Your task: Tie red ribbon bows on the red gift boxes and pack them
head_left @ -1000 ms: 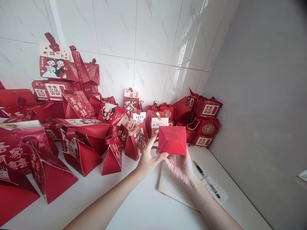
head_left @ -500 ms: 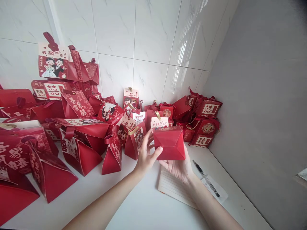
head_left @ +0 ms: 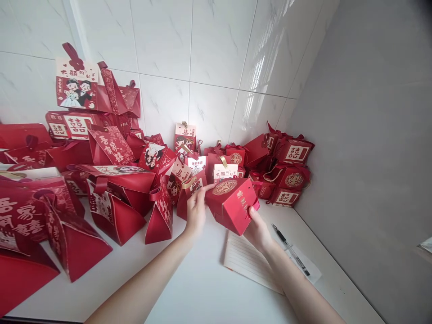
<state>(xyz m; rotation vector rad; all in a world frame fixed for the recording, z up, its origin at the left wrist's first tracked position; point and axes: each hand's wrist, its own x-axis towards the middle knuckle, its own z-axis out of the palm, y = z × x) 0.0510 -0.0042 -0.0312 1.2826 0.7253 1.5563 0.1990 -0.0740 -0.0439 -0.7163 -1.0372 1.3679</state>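
I hold a small red gift box (head_left: 232,204) with a gold round emblem on one face, tilted above the white counter. My left hand (head_left: 195,209) grips its left side with the fingers curled around the edge. My right hand (head_left: 257,227) holds its lower right side from beneath, fingers closed on it. The box hangs just in front of a cluster of small red gift bags (head_left: 189,180).
Large red gift bags (head_left: 108,211) fill the left of the white counter (head_left: 189,288), with more stacked against the tiled wall. Small red boxes (head_left: 290,173) stand in the back right corner. A lined notepad (head_left: 249,263) and a black pen (head_left: 290,249) lie under my right wrist.
The box has been turned in both hands, so its plain folded bottom no longer faces me and the emblem face shows. It also shifted slightly left.
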